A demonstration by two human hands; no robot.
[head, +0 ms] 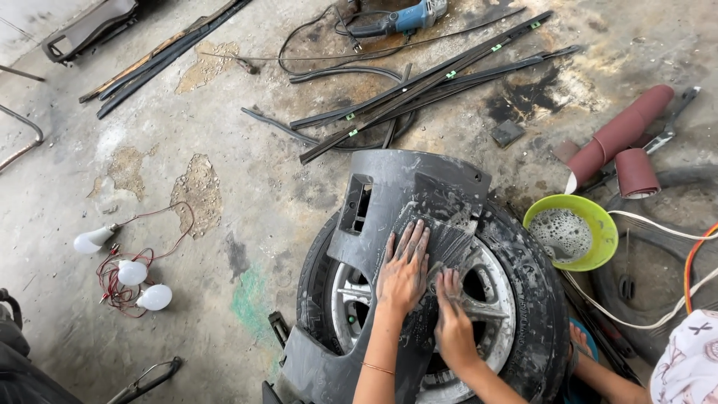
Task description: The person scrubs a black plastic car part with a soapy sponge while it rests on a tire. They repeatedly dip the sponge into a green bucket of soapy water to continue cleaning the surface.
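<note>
Both hands work the wet grey bumper panel (404,187), which lies draped over a wheel with tyre (523,299) near centre. Left hand (404,273) is spread flat, fingers released, pressing the panel steady. Right hand (452,314) is curled on a dark sanding sheet (449,243), pinning it to the surface.

Judgement: keep the sheet wet and flat, stroke evenly, brace with the flat palm so the panel cannot rock on the rim.

Counts: one green bowl (591,224) of soapy water, right; two rolls of red abrasive paper (624,138), far right; three white bulbs (133,272) on red wire, left; one blue power tool (400,19), far.
</note>
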